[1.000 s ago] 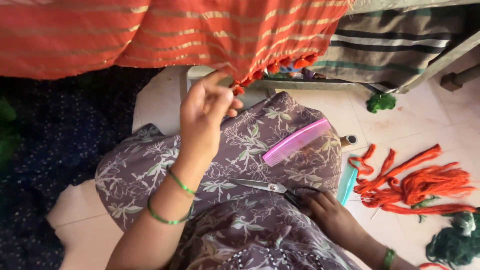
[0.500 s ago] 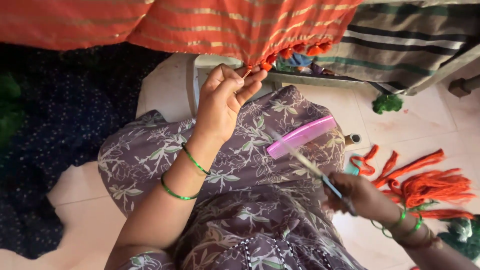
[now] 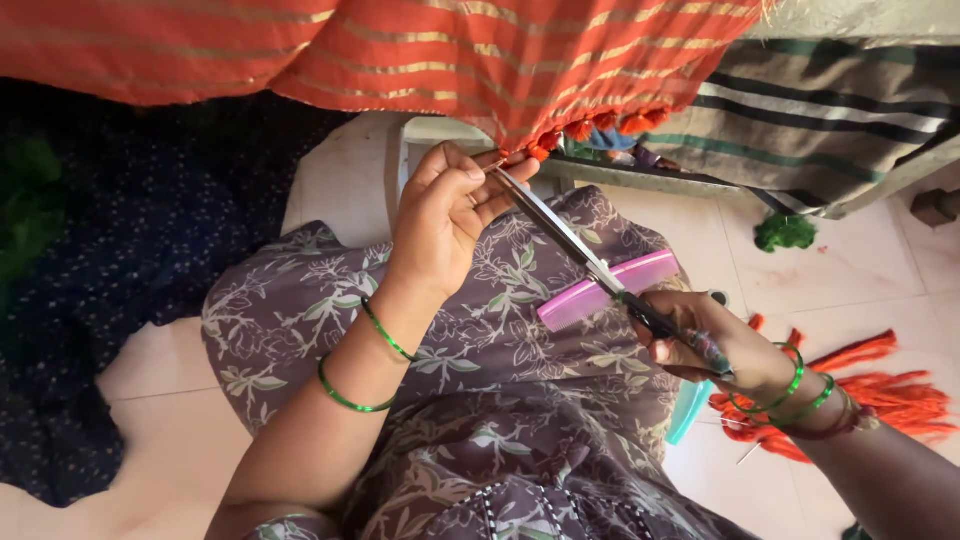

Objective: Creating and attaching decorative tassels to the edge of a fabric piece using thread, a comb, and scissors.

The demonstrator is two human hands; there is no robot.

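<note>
Left hand (image 3: pixel 445 225) pinches the tasselled lower edge of the orange striped cloth (image 3: pixel 520 60), fingertips closed on a thread just beside the small orange tassels (image 3: pixel 590 128). Right hand (image 3: pixel 705 345) is clenched round the handles of the scissors (image 3: pixel 570 240), whose blades slant up to meet the cloth edge at the left fingertips. Below the scissors a pink comb (image 3: pixel 610 290) lies on the floral-print lap (image 3: pixel 450 370); right of the comb, loose orange threads (image 3: pixel 880 400) lie on the floor.

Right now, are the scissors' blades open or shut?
Nearly shut: the scissors in the right hand show blades lying together as one line up to the tassel.
</note>
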